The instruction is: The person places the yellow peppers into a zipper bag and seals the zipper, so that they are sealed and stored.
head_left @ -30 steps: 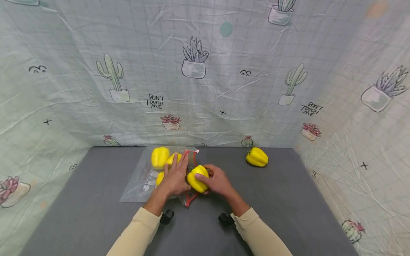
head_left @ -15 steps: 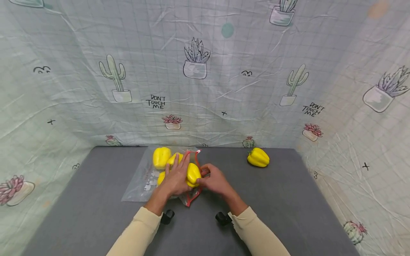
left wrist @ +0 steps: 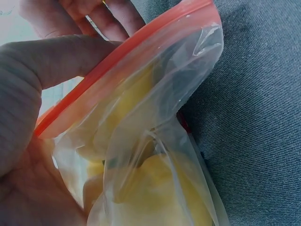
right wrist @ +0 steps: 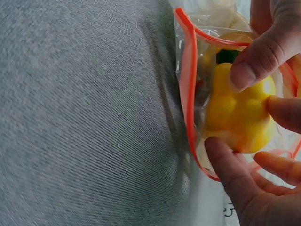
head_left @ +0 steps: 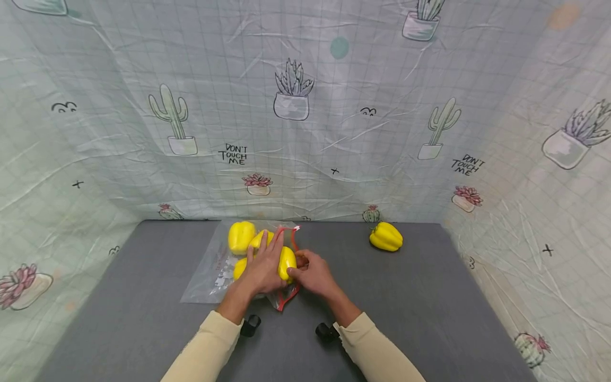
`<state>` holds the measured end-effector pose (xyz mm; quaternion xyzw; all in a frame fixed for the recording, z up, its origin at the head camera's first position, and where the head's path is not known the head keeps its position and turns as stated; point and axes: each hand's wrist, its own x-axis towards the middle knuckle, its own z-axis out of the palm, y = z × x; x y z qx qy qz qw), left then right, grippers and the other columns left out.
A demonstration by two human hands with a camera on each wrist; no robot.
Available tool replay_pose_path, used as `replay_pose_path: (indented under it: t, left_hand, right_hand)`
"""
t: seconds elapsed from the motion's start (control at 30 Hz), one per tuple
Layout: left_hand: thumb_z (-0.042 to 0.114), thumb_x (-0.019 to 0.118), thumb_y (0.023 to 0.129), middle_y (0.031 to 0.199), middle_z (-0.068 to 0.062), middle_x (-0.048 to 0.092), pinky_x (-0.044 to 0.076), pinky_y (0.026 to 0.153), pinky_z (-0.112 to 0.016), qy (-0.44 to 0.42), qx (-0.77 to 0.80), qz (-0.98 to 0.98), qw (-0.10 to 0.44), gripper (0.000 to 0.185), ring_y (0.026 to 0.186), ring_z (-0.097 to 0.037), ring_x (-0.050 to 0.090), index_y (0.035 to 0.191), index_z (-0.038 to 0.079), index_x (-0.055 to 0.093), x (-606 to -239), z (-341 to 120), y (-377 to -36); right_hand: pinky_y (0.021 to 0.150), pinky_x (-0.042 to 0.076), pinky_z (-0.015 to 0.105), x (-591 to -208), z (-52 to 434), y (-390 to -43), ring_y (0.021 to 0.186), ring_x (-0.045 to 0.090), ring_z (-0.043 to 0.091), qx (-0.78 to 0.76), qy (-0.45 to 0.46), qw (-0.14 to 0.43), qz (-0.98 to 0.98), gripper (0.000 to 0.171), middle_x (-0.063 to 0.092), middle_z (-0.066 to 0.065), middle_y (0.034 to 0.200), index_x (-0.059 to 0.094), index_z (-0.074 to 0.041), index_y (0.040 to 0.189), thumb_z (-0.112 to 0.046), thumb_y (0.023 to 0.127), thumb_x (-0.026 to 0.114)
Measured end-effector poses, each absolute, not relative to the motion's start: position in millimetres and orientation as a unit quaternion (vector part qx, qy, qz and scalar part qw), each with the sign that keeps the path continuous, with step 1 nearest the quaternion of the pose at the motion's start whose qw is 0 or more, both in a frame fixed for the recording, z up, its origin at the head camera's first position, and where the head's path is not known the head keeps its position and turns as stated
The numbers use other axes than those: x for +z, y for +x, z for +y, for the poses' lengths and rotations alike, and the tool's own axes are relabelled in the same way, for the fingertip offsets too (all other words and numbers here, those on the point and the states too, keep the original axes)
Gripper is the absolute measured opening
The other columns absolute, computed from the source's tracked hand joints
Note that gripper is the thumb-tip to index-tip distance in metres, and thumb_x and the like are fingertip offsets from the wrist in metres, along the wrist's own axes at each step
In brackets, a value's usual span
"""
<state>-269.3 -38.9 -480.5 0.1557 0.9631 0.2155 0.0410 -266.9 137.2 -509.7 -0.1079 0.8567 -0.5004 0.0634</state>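
1. The right hand (head_left: 312, 274) grips a yellow pepper (right wrist: 237, 110) — thumb and fingertips curled round it at the mouth of the clear bag (head_left: 215, 268).
2. The left hand (head_left: 262, 268) pinches the bag's red zip rim (left wrist: 127, 68), holding the mouth apart.
3. More yellow peppers (head_left: 241, 236) lie inside the bag on the grey table (head_left: 429, 297).
4. Another pepper (head_left: 385, 237) lies well apart — to the right, near the cactus-print backdrop (head_left: 305, 106).

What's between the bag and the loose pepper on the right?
Nothing: in the head view, only bare grey table runs from the bag's red rim to the loose pepper.
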Motion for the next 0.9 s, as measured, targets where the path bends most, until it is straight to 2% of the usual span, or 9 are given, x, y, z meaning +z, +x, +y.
replay_pose_path:
  t: [0.07, 0.2, 0.33, 0.5, 0.7, 0.9]
  left_hand:
    - [0.024, 0.092, 0.072, 0.179, -0.004, 0.006, 0.01, 0.122, -0.079, 0.157, 0.212, 0.964, 0.042, 0.13, 0.164, -0.041, 0.002, 0.169, 0.01, 0.007, -480, -39, -269]
    - [0.024, 0.092, 0.072, 0.179, -0.003, 0.007, 0.011, 0.121, -0.08, 0.159, 0.207, 0.965, 0.036, 0.129, 0.164, -0.041, 0.002, 0.169, 0.01, 0.007, -480, -39, -269]
    - [0.026, 0.091, 0.074, 0.179, -0.003, 0.007, 0.011, 0.121, -0.08, 0.162, 0.21, 0.964, 0.033, 0.128, 0.164, -0.041, 0.002, 0.169, 0.011, 0.007, -479, -39, -268]
    - [0.026, 0.091, 0.075, 0.178, -0.004, 0.008, 0.01, 0.121, -0.08, 0.166, 0.214, 0.962, 0.031, 0.127, 0.164, -0.041, 0.002, 0.169, 0.01, 0.008, -478, -40, -267]
    - [0.024, 0.092, 0.074, 0.178, -0.007, 0.01, 0.01, 0.12, -0.081, 0.173, 0.214, 0.961, 0.028, 0.126, 0.164, -0.043, 0.005, 0.168, 0.008, 0.01, -477, -40, -265]
    - [0.024, 0.092, 0.073, 0.178, -0.006, 0.01, 0.01, 0.121, -0.08, 0.17, 0.214, 0.961, 0.03, 0.127, 0.164, -0.043, 0.005, 0.168, 0.008, 0.009, -477, -40, -265]
  right_hand:
    - [0.09, 0.062, 0.047, -511, 136, -266, 0.108, 0.074, 0.037, -0.523, -0.108, 0.069, 0.843, 0.052, 0.069, 0.024, 0.125, 0.056, 0.002, 0.139, -0.018, 0.095, 0.075]
    - [0.092, 0.062, 0.049, -512, 133, -265, 0.113, 0.072, 0.041, -0.557, -0.119, 0.084, 0.817, 0.05, 0.064, 0.025, 0.131, 0.054, 0.0, 0.136, -0.012, 0.093, 0.075]
    - [0.09, 0.062, 0.048, -512, 132, -266, 0.111, 0.072, 0.041, -0.57, -0.129, 0.083, 0.807, 0.044, 0.064, 0.025, 0.127, 0.058, -0.001, 0.132, -0.006, 0.091, 0.074]
    - [0.094, 0.06, 0.051, -511, 131, -268, 0.111, 0.07, 0.04, -0.56, -0.14, 0.065, 0.814, 0.036, 0.069, 0.023, 0.124, 0.065, -0.002, 0.127, -0.001, 0.091, 0.068]
    - [0.088, 0.061, 0.047, -512, 127, -268, 0.107, 0.074, 0.035, -0.504, -0.155, 0.064, 0.847, 0.037, 0.076, 0.017, 0.118, 0.071, -0.008, 0.129, -0.007, 0.092, 0.072]
    - [0.087, 0.062, 0.046, -508, 122, -267, 0.107, 0.073, 0.036, -0.51, -0.132, 0.087, 0.846, 0.039, 0.077, 0.018, 0.117, 0.071, -0.008, 0.131, -0.005, 0.092, 0.071]
